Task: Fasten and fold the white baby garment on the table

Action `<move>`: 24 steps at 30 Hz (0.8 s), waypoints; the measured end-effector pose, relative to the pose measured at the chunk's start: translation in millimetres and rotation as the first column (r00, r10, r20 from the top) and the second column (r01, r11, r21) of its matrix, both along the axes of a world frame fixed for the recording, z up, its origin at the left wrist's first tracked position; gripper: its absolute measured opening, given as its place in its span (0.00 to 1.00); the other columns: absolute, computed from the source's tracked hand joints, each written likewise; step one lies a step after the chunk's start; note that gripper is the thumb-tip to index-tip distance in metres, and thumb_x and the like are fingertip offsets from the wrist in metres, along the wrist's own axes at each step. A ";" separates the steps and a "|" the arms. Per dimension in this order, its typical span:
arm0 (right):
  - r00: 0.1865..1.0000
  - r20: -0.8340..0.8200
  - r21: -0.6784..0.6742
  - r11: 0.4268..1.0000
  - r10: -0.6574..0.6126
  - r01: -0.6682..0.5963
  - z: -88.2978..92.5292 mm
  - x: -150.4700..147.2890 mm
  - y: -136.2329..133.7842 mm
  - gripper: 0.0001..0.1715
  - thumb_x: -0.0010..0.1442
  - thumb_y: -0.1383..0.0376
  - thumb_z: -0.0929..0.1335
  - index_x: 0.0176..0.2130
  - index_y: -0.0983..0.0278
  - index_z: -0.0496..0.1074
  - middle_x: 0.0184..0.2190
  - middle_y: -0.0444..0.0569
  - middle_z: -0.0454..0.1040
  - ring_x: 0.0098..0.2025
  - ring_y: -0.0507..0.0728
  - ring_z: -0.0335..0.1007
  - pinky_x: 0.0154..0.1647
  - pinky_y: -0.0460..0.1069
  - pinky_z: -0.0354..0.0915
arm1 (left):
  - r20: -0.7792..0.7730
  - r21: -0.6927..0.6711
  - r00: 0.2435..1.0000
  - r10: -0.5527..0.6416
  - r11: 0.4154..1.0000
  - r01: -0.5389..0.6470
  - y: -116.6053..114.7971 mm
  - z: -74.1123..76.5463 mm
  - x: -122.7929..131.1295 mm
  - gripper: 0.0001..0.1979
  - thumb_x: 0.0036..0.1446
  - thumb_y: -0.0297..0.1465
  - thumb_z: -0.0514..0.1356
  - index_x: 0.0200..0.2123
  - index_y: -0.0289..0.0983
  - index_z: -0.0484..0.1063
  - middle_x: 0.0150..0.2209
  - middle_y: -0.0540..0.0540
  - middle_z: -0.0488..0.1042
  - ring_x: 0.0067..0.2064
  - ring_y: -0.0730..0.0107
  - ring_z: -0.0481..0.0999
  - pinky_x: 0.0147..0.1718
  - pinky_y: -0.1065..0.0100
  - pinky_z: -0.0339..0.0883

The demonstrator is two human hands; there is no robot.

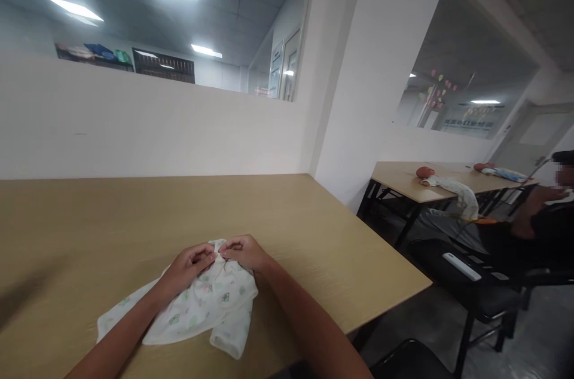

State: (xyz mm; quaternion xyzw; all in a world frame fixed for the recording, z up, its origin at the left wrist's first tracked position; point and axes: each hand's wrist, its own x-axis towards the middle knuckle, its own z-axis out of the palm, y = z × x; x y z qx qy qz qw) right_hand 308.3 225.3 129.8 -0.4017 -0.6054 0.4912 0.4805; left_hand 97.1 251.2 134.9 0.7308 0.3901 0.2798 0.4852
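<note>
A small white baby garment (197, 307) with a green and grey print lies on the tan table in front of me. One sleeve points toward me at its lower right. At the top of the garment, near the collar, my left hand (191, 262) pinches the cloth between thumb and fingers. My right hand (244, 250) pinches the same spot from the other side, its fingertips almost meeting the left ones. Whatever small fastening may be between the fingertips is hidden.
The table (287, 211) runs back to a white wall and pillar (345, 68). To the right, another table (394, 179) bears dolls (425, 173) with baby clothes. A person (547, 217) sits there; black chairs (466, 283) stand nearby, one with a white object (461, 266) on it.
</note>
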 end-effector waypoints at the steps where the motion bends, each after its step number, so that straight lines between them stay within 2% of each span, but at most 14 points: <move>1: 1.000 -0.002 -0.002 1.000 0.005 -0.005 0.9 0.1 -0.3 0.20 0.47 0.54 0.77 0.36 0.65 0.81 0.34 0.48 0.78 0.35 0.52 0.70 0.37 0.46 0.62 | -0.001 0.002 1.000 0.001 1.000 -0.001 -0.6 0.7 -0.1 0.39 0.49 0.61 0.61 0.43 0.27 0.71 0.37 0.45 0.68 0.38 0.90 0.63 0.36 0.91 0.56; 10: 0.998 -0.050 -0.045 0.998 0.036 -0.038 1.1 1.3 3.6 0.24 0.44 0.53 0.79 0.36 0.67 0.81 0.33 0.48 0.78 0.33 0.52 0.68 0.38 0.47 0.61 | 0.010 0.001 1.000 0.012 1.000 -0.012 -1.2 1.3 -1.7 0.39 0.50 0.60 0.61 0.46 0.28 0.71 0.39 0.44 0.70 0.36 0.91 0.63 0.35 0.91 0.55; 13: 0.998 -0.046 -0.031 0.998 0.047 -0.048 4.5 1.5 1.0 0.23 0.46 0.53 0.79 0.36 0.67 0.81 0.33 0.49 0.78 0.34 0.52 0.68 0.39 0.47 0.61 | 0.015 0.006 1.000 0.013 1.000 -0.013 1.3 -1.1 -1.6 0.38 0.50 0.59 0.62 0.46 0.28 0.71 0.36 0.45 0.69 0.35 0.92 0.61 0.33 0.91 0.53; 17: 0.999 -0.007 -0.007 0.999 0.045 -0.045 7.2 1.8 1.2 0.20 0.48 0.54 0.78 0.35 0.67 0.81 0.33 0.48 0.77 0.36 0.53 0.68 0.40 0.47 0.61 | 0.028 0.027 0.999 0.021 0.999 -0.022 0.0 0.8 -0.9 0.35 0.51 0.58 0.61 0.40 0.27 0.71 0.32 0.47 0.65 0.33 0.94 0.60 0.32 0.92 0.51; 24: 0.998 0.019 0.004 0.998 0.059 -0.059 2.3 4.3 8.4 0.18 0.52 0.56 0.76 0.37 0.67 0.80 0.33 0.48 0.76 0.34 0.52 0.66 0.37 0.45 0.59 | 0.063 0.017 0.997 0.042 0.999 -0.044 -5.0 7.2 1.3 0.33 0.51 0.57 0.62 0.40 0.29 0.72 0.30 0.48 0.64 0.32 0.94 0.60 0.31 0.91 0.51</move>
